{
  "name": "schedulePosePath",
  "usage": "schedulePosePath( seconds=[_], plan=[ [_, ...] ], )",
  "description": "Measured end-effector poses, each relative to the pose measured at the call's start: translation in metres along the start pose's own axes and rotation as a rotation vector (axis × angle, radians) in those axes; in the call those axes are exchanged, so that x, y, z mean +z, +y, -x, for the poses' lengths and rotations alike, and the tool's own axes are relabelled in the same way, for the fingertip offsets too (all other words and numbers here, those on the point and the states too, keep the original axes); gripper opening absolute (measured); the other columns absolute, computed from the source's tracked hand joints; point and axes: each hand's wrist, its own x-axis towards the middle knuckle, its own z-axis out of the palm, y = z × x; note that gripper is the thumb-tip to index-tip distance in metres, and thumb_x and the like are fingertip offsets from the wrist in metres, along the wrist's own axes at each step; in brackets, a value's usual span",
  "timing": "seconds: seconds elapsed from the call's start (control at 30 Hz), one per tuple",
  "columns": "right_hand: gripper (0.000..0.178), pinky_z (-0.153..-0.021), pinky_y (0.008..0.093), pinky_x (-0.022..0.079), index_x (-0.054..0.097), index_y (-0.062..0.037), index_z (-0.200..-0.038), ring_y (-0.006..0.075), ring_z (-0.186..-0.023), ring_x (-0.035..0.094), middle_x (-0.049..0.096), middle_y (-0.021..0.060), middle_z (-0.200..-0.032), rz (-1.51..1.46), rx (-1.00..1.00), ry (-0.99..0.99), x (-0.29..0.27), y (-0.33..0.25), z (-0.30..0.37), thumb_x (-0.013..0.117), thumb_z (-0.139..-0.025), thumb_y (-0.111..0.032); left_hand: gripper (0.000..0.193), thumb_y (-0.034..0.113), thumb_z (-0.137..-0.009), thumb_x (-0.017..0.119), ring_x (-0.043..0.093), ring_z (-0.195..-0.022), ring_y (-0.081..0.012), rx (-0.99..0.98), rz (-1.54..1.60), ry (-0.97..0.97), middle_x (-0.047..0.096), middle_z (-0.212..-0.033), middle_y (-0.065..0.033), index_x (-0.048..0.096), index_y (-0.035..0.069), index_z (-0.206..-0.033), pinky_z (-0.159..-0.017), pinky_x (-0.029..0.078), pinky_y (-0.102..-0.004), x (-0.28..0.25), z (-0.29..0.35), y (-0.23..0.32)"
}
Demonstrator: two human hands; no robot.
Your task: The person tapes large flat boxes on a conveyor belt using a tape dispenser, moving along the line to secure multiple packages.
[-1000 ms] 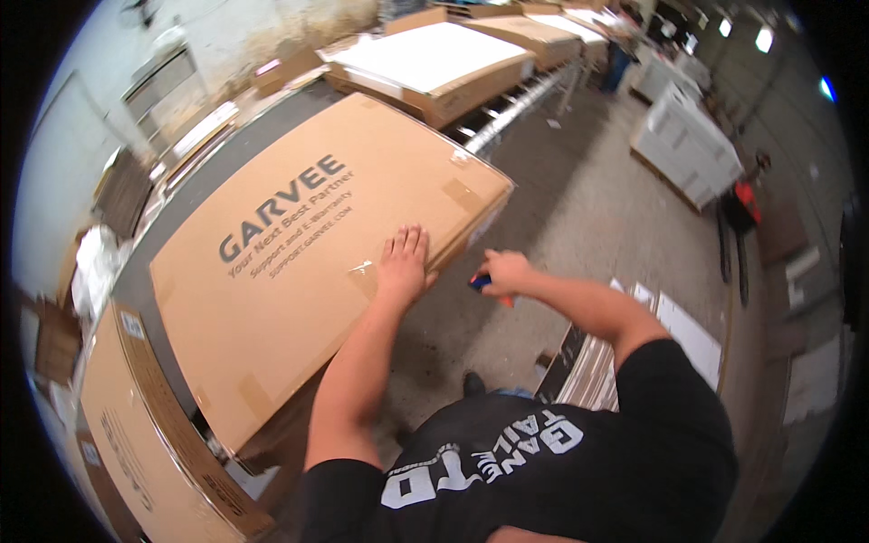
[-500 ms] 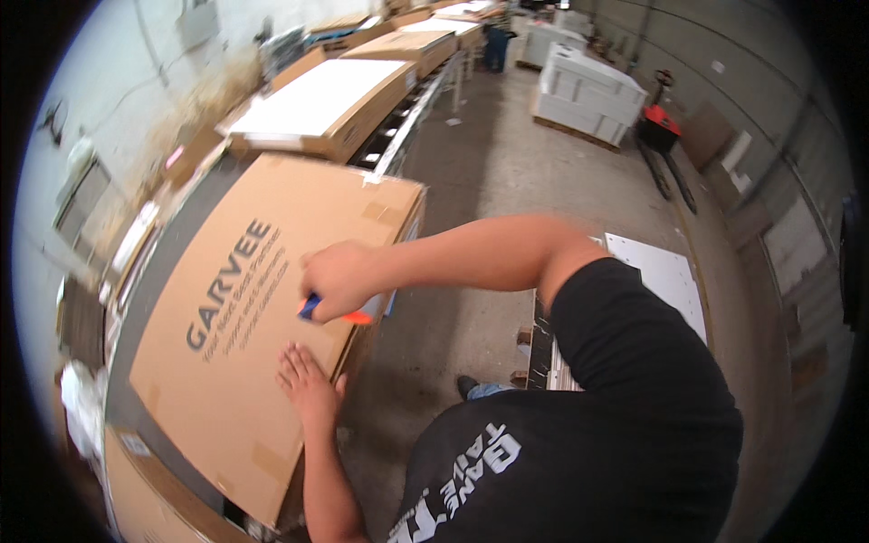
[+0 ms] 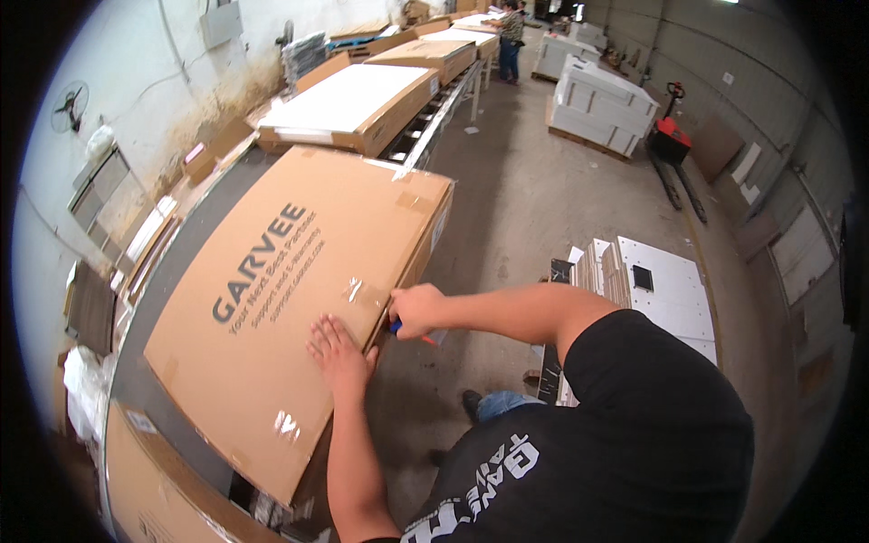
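A large flat cardboard box with dark print lies in front of me on a grey-topped surface. My left hand rests flat on its top near the right edge, fingers spread. At that same edge, a little farther away, my right hand is closed around a tape dispenser, blue with an orange part, mostly hidden by the fingers. A shiny strip of tape runs across the top toward this hand. Another tape strip sits nearer me, and one more lies at the far corner.
Beyond the box, an open carton with a white panel and more cartons line the conveyor. At right are stacked white boards, a wrapped white pallet load and a red pallet jack. A person stands far back.
My right hand has moved right and down from above the box to its right edge, with the dispenser. A shiny tape strip now shows there. My left hand stays flat on the top.
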Motion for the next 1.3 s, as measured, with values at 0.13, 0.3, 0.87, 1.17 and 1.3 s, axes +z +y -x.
schedulePosePath(
  seconds=[0.13,0.3,0.87,1.17,1.3],
  plan=[
    [0.027,-0.077,0.0435,0.054,0.075,-0.0063,-0.093,0.0329,-0.096,0.061,0.063,0.0103,-0.109,0.517,-0.257,0.035,0.026,-0.015,-0.01,0.067,-0.072,-0.022,0.093,0.045,-0.078,0.075,0.027,-0.146,-0.0343,0.075,0.054,0.245,0.036,-0.154,-0.017,0.034,-0.001,-0.147,-0.118,0.022,-0.0511,0.028,0.009,-0.039],
    [0.026,-0.08,0.0436,0.055,0.076,-0.0163,-0.093,0.0335,-0.092,0.064,0.062,0.01,-0.109,0.225,-0.224,-0.054,0.101,0.028,0.037,0.068,-0.075,-0.033,0.101,0.051,-0.076,0.077,0.022,-0.149,-0.0316,0.057,-0.026,-0.039,0.028,-0.159,-0.0119,0.027,0.008,-0.153,-0.12,0.019,-0.0508,-0.015,0.092,-0.07],
    [0.047,-0.093,0.0388,0.049,0.071,-0.0098,-0.115,0.0335,-0.103,0.063,0.061,0.0168,-0.109,-0.326,-0.403,0.126,-0.023,-0.2,0.11,0.065,-0.076,-0.035,0.093,0.04,-0.084,0.072,0.014,-0.15,-0.041,-0.101,-0.147,-0.021,0.018,-0.161,-0.0197,0.021,0.003,-0.154,-0.122,0.014,-0.0498,-0.02,0.242,-0.211],
    [0.046,-0.09,0.037,0.05,0.073,-0.0108,-0.111,0.0296,-0.1,0.064,0.063,0.012,-0.107,0.044,-0.277,0.233,-0.047,-0.319,0.067,0.066,-0.077,-0.041,0.088,0.033,-0.081,0.075,0.02,-0.146,-0.0444,-0.009,0.052,0.12,0.026,-0.157,-0.021,0.029,-0.001,-0.149,-0.12,0.017,-0.0541,-0.024,0.243,-0.205],
    [0.044,-0.088,0.0394,0.052,0.075,-0.019,-0.11,0.0297,-0.102,0.065,0.063,0.0125,-0.11,-0.009,-0.156,0.258,-0.023,-0.333,0.044,0.064,-0.077,-0.047,0.088,0.036,-0.082,0.074,0.02,-0.147,-0.0409,0.048,0.072,0.143,0.028,-0.157,-0.0184,0.03,0.0,-0.149,-0.12,0.015,-0.0542,-0.018,0.246,-0.214]
  ],
)
